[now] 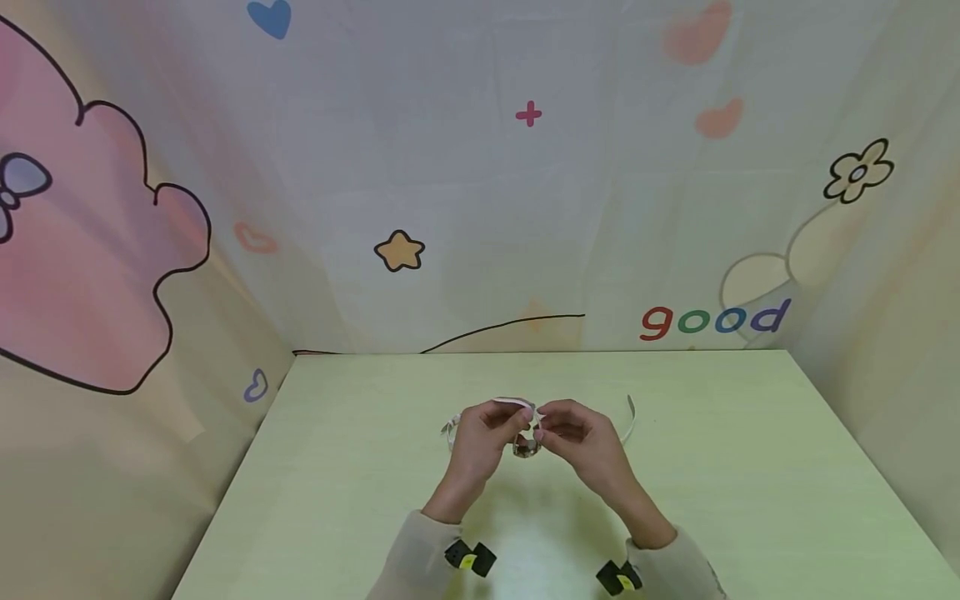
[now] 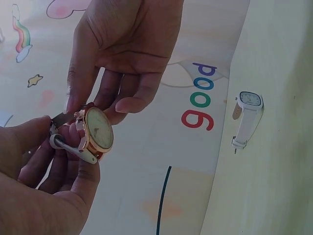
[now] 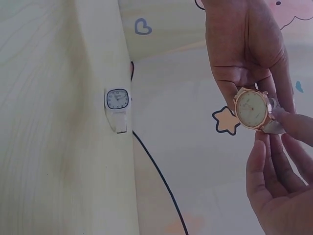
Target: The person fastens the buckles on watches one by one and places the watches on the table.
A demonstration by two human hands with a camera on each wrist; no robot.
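Observation:
A wristwatch with a rose-gold case and white strap hangs between my two hands, its pale dial facing me. My left hand pinches the looped strap between thumb and fingers, beside the buckle and keeper. My right hand holds the strap from the other side, thumb and index finger close together at it. In the right wrist view the dial sits between both hands, and fingers cover part of the strap.
A white square-faced watch stands on the table to the left, behind my left hand. Another white watch stands to the right, partly hidden by my right hand in the head view. A printed curtain hangs behind the pale table.

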